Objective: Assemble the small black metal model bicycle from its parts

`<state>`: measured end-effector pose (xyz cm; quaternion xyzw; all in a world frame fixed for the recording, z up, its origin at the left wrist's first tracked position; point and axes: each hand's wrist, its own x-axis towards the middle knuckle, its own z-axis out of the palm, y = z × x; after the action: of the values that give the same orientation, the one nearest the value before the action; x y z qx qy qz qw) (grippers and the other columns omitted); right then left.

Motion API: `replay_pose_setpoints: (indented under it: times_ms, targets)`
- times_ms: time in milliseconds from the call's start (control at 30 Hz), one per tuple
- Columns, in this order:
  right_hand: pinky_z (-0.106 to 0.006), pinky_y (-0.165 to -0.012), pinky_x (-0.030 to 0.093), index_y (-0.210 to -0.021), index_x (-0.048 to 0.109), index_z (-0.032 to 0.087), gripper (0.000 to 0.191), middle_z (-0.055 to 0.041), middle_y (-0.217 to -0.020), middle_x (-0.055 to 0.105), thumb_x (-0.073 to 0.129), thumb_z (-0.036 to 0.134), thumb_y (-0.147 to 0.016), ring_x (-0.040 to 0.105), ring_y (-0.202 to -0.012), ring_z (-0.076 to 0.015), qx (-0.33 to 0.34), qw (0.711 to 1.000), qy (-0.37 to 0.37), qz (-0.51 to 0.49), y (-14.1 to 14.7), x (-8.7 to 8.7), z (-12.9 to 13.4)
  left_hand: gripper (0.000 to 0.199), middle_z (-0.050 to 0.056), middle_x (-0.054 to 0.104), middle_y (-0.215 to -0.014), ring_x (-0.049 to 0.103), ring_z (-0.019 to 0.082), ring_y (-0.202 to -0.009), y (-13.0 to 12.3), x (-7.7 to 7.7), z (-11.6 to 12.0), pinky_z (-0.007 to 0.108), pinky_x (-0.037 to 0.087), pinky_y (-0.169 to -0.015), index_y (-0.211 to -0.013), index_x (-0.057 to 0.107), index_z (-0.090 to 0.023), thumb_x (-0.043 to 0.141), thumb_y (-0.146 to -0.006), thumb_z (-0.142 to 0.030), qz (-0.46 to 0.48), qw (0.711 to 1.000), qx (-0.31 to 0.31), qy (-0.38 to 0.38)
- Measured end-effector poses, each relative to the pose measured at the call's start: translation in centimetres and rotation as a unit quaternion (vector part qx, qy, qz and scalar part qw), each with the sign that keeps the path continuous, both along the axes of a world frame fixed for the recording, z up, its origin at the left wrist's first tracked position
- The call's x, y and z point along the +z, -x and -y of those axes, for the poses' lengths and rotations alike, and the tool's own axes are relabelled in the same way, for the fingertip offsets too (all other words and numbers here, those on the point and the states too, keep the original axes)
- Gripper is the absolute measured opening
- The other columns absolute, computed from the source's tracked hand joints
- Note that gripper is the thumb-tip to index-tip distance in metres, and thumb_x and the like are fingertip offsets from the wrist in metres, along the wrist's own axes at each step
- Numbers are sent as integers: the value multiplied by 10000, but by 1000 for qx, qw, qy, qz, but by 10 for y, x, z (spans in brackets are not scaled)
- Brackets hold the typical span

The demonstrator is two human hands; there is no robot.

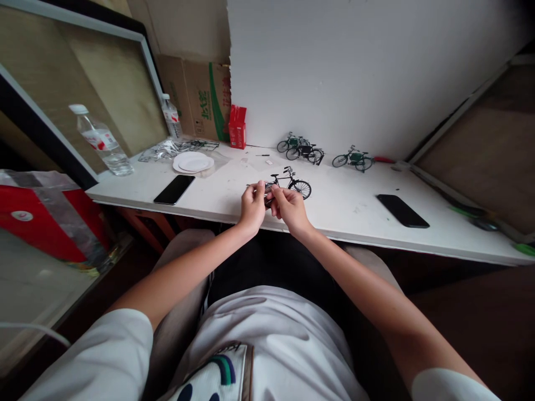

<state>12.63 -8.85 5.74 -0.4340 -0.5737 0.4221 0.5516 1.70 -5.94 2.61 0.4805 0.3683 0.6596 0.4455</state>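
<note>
Fingertips of the bare left hand (252,208) and bare right hand (291,210) meet in a nearly closed pinch on a small dull-grey piece (268,189), probably to steady it from both sides; whether it is loose or fixed I cannot tell. Right behind them, a thin-framed black miniature bicycle (301,190) is upright near the smooth white tabletop's (353,218) front edge, presumably for easy reach.

Pale wall (355,72) upper ctr; framed panel (112,67) upper L, 2nd panel (480,145) far R; white tabletop (345,203) across mid; light dim
</note>
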Motion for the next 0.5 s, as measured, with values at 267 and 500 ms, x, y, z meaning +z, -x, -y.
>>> replay_pose_setpoints:
  times_ms: [267, 500]
  targets:
    - [-246, -445, 364, -760, 693, 201, 595, 19, -475, 579, 648, 775, -909, 443, -409, -98, -1, 1000, -12, -2, 0, -2, 1, 521, 47, 670, -792, 698, 186, -816, 0, -1, 1, 283, 578, -691, -906, 625, -209, 600, -970, -725, 1, 1000, 1, -4]
    - [-247, -448, 359, -759, 704, 197, 607, 20, -486, 579, 662, 787, -895, 445, -420, -98, -3, 1000, -16, 22, -2, -3, 1, 530, 23, 620, -729, 671, 180, -779, 1, 0, 3, 276, 558, -673, -865, 601, -211, 608, -962, -731, -10, 1000, 0, -1]
